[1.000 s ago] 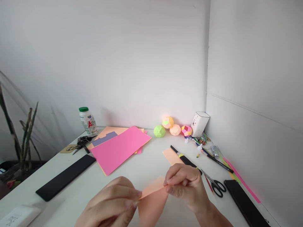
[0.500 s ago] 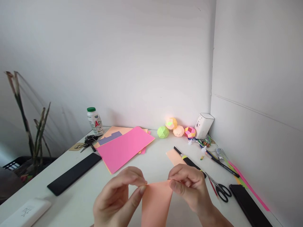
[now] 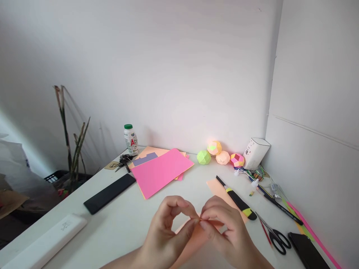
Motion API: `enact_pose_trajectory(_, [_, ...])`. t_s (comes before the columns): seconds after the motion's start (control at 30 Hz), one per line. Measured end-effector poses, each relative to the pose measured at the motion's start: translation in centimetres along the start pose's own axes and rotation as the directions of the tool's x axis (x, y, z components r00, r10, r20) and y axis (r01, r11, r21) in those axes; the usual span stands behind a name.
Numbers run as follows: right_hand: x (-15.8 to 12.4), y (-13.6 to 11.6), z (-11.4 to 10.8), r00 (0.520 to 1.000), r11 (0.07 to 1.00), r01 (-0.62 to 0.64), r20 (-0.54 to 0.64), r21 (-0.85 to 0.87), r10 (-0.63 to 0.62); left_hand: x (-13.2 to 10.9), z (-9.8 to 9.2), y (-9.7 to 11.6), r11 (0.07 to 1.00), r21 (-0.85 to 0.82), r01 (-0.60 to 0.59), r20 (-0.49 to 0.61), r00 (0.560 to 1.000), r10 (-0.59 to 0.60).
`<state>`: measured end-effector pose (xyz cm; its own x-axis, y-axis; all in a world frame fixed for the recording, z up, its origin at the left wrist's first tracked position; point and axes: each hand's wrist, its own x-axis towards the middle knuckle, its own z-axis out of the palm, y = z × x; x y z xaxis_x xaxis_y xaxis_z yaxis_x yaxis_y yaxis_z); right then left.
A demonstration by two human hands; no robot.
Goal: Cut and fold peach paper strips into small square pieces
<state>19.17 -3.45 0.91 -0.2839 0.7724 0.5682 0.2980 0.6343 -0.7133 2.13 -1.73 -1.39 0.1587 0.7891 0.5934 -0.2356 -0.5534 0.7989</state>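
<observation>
At the front middle of the desk, my left hand (image 3: pixel 172 229) pinches the upper edge of a peach paper sheet (image 3: pixel 193 243) between thumb and fingers. My right hand (image 3: pixel 224 226) pinches that same edge, its fingertips touching or almost touching those of the left. The sheet hangs down toward me, and much of it is hidden behind my hands. Just beyond the right hand lies a peach paper strip (image 3: pixel 217 188) with a black and yellow utility knife (image 3: pixel 238 200) across it. Black-handled scissors (image 3: pixel 277 239) rest to the right.
Pink paper (image 3: pixel 162 172) tops a stack at the back. Several faceted paper balls (image 3: pixel 204 157) stand by the wall. On the left are a white bottle (image 3: pixel 131 140), keys (image 3: pixel 125 160), a black flat bar (image 3: pixel 109 193) and a long white object (image 3: pixel 53 243). A phone (image 3: pixel 307 250) lies at right.
My hands have come together along the paper's edge, where they were apart at its two corners. The view has turned a little to the left.
</observation>
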Motion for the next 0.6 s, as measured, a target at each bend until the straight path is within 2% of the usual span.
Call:
enact_pose_trajectory(0.13, [0.08,0.0,0.16,0.999,1.0,0.018,-0.032,0.016,-0.018,0.15,0.02,-0.15,0.998,-0.009,0.067,0.06,0.996,-0.066])
enact_pose_trajectory(0.27, [0.26,0.03,-0.06,0.998,0.998,0.038,-0.05,0.05,-0.035,0.73,-0.25,0.17,0.987,0.101,0.123,0.169,0.976,-0.139])
enact_pose_trajectory(0.43, [0.24,0.16,-0.1,0.998,0.996,0.05,-0.048,0.071,-0.046,0.81,-0.23,0.23,0.992,0.109,0.065,0.184,0.979,-0.084])
enact_pose_trajectory(0.6, [0.24,-0.11,-0.01,0.998,0.996,0.044,-0.042,0.072,-0.041,0.58,-0.08,0.19,0.989,0.141,0.051,0.184,0.98,-0.076])
